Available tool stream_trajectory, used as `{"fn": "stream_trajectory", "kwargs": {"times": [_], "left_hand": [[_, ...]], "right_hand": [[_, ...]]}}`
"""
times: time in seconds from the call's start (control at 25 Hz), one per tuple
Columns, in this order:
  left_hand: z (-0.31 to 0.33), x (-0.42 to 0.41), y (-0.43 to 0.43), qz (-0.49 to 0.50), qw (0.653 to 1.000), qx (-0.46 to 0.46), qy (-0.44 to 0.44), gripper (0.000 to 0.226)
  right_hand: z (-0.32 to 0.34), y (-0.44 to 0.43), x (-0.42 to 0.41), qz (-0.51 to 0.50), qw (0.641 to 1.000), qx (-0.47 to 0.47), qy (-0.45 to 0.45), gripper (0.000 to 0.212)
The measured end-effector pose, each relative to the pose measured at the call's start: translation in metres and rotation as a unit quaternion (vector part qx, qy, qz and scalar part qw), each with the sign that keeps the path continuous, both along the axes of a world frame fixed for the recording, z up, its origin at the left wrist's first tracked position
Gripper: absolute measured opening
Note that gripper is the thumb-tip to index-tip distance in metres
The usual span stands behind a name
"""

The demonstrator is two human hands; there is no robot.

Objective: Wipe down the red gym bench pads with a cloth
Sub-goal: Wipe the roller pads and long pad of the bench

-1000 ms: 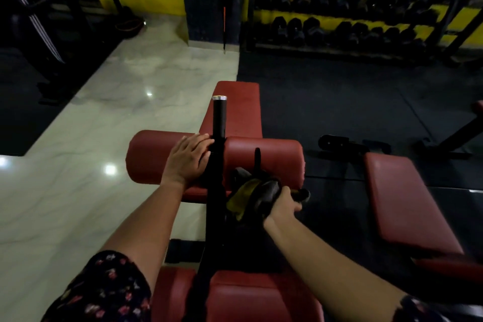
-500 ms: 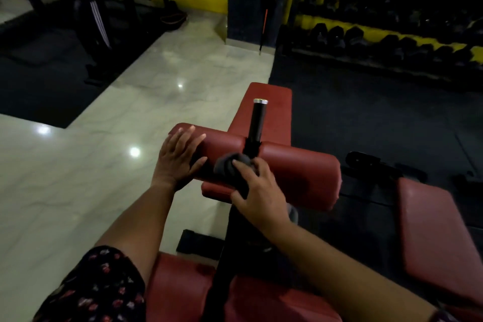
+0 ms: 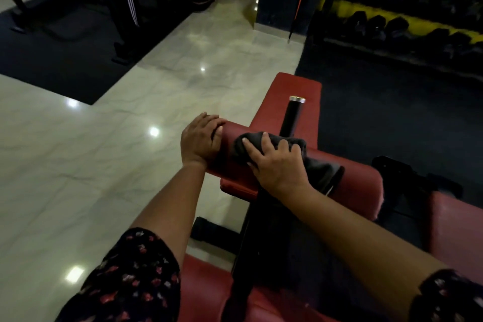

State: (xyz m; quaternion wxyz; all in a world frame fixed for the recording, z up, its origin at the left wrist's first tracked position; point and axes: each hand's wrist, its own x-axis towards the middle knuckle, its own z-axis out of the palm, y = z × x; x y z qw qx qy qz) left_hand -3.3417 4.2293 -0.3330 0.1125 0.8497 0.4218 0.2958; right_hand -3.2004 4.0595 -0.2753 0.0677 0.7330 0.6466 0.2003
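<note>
A red roller pad (image 3: 358,180) lies crosswise in front of me, split by a black upright post (image 3: 292,117) with a silver cap. My right hand (image 3: 277,165) presses a dark cloth (image 3: 321,172) onto the left half of the roller, fingers spread over it. My left hand (image 3: 200,141) rests over the roller's left end, fingers laid on the red vinyl. Beyond the roller lies the long red bench pad (image 3: 295,89). A red seat pad (image 3: 209,285) shows at the bottom between my arms.
A second red bench (image 3: 454,227) stands at the right on dark rubber flooring. Pale polished tile floor (image 3: 104,165) spreads to the left. A dumbbell rack (image 3: 405,23) lines the back right wall, and dark machines (image 3: 125,8) stand at the back left.
My right hand brought the cloth up from below the roller onto its top and slid it left. My left hand shifted from beside the post to the roller's left end.
</note>
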Motion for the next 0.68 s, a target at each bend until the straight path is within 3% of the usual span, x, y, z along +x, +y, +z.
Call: {"fn": "stream_trajectory", "kwargs": {"times": [0.2,0.32,0.52,0.68], "left_hand": [[-0.005,0.000,0.000,0.009,0.999,0.020,-0.041,0.045],[-0.003,0.000,0.000,0.010,0.998,0.000,-0.059,0.045],[-0.003,0.001,0.002,-0.004,0.999,0.021,-0.046,0.047],[0.001,-0.001,-0.005,0.007,0.999,-0.014,-0.052,0.047]], "right_hand": [[0.028,0.053,0.007,-0.095,0.984,-0.046,0.146,0.048],[0.032,0.062,-0.001,-0.128,0.978,-0.039,0.160,0.048],[-0.017,-0.001,-0.026,-0.006,0.999,0.015,-0.049,0.066],[-0.084,-0.043,-0.042,0.054,0.981,0.007,-0.184,0.050]]}}
